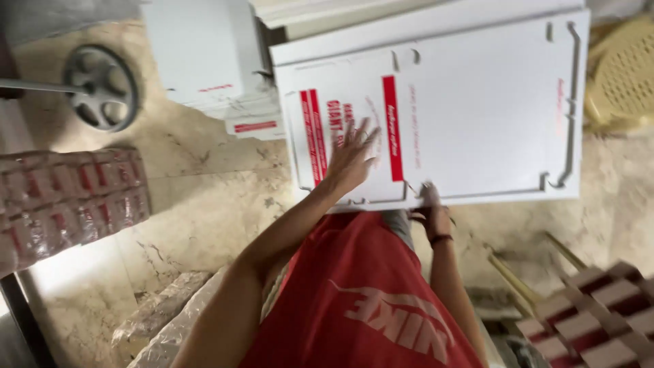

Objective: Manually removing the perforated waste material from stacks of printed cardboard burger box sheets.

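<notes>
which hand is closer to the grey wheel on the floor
Left. The left hand lies flat on the white cardboard sheet, on the side toward the wheel; the right hand grips the sheet's near edge, farther away.

Flat white carton blank [477, 102] with red stripes; wrapped red-and-white packs [68, 197] lie left.

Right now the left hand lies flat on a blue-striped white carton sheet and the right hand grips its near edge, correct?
Not quite: the stripes are red, not blue. In the head view the left hand lies flat on the white carton sheet, and the right hand grips its near edge.
</notes>
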